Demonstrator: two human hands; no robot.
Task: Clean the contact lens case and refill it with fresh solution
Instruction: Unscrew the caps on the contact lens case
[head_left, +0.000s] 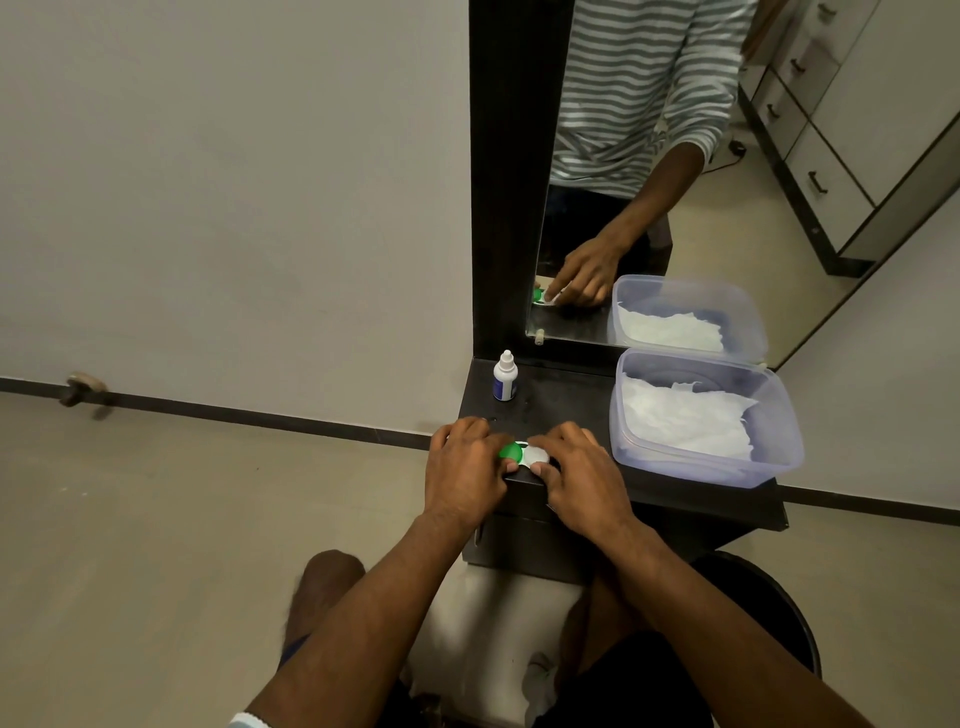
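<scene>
1. Head view: the contact lens case (524, 454) lies near the front edge of the dark shelf (571, 400), between the two hands.
2. The left hand (462, 475) has its fingers curled over the green cap (511, 452), gripping that end.
3. The right hand (582, 478) pinches the white cap (537, 456), thumb at its near side and fingers over the far side.
4. The solution bottle (505, 376) stands upright at the shelf's back left, apart from both hands.
5. A clear plastic container (779, 447) holding white tissue (685, 421) sits to the right.
</scene>
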